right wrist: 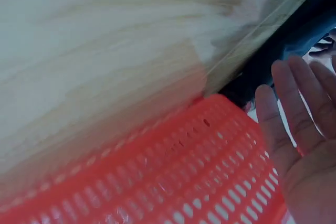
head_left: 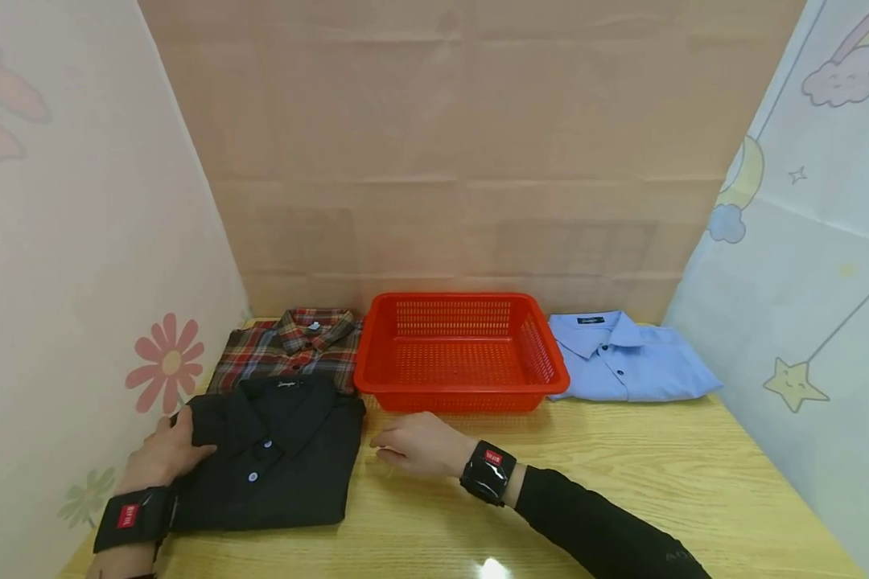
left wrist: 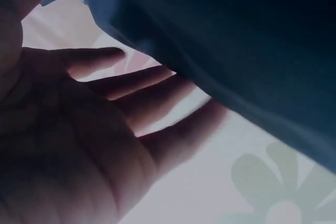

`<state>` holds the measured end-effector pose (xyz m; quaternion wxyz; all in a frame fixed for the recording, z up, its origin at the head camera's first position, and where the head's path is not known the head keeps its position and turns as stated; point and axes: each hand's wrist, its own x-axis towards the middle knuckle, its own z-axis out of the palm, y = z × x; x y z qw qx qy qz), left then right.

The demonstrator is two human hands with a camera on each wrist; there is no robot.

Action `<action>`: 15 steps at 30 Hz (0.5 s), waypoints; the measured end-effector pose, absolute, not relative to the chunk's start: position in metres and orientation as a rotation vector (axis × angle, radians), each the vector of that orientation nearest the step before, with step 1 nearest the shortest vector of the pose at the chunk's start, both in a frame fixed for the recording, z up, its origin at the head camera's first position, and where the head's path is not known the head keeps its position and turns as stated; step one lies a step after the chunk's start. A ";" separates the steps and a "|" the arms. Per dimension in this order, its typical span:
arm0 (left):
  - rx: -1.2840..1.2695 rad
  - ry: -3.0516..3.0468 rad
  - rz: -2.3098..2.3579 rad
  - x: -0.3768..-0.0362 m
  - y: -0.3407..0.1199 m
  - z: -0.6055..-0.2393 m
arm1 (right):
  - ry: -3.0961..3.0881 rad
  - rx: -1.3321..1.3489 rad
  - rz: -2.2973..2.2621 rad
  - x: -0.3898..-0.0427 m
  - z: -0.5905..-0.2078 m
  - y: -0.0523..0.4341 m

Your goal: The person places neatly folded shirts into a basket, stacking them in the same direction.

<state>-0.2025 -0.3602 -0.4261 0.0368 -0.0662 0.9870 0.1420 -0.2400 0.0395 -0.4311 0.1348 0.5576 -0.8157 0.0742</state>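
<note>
Left hand [head_left: 161, 454]: fingers lay extended, thumb apart, at the folded black shirt [head_left: 290, 458] by the worktop's [head_left: 652, 450] left edge; fingertip contact, dim in the wrist view, seemed likely. Right hand [head_left: 427, 445]: empty, fingers loose, before the red basket [head_left: 463, 398], which stood mid back edge. Plaid shirt [head_left: 261, 354]: occupied the back left corner. Blue shirt [head_left: 652, 366]: lay at the back right corner.

Matt blk cloth shirt [head_left: 297, 482], plstc bskt [head_left: 463, 400]
</note>
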 end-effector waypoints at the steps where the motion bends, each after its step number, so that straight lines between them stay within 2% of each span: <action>1: -0.219 3.007 0.438 -0.202 -0.361 -0.426 | -2.398 1.615 0.212 -0.241 -0.431 0.036; 9: -0.391 2.862 0.466 -0.204 -0.366 -0.423 | -2.540 1.587 0.213 -0.246 -0.436 0.021; 15: -0.468 2.845 0.456 -0.207 -0.370 -0.423 | -2.768 1.426 0.186 -0.244 -0.436 0.004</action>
